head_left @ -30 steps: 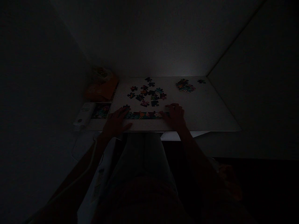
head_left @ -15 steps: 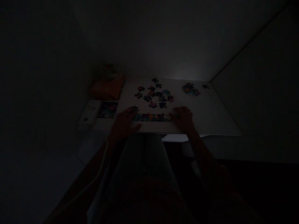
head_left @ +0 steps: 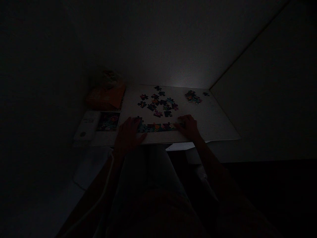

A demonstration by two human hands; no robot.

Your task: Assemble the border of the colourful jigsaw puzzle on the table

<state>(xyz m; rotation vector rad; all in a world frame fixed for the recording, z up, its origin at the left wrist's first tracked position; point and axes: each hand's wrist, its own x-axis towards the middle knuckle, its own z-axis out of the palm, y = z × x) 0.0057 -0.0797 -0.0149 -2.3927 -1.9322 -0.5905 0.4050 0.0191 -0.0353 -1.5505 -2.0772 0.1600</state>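
Strip of joined jigsaw pieces (head_left: 158, 127) lies on the white worktop (head_left: 210, 122) between left hand (head_left: 127, 135) and right hand (head_left: 189, 127), each touching one end, both low and flat (grip unclear, too dim).

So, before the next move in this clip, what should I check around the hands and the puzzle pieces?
1. Left hand on the left end of the row of joined jigsaw pieces: ok.
2. Right hand on the row's right end: ok.
3. Every join in the row closed: cannot tell, the frame is too dark.
4. Loose jigsaw pieces lying apart from the row on the white tabletop: ok.
5. Colourful printed picture in view left of the tabletop: ok, though its detail is dim.
6. Light good enough to read piece shapes: not ok.
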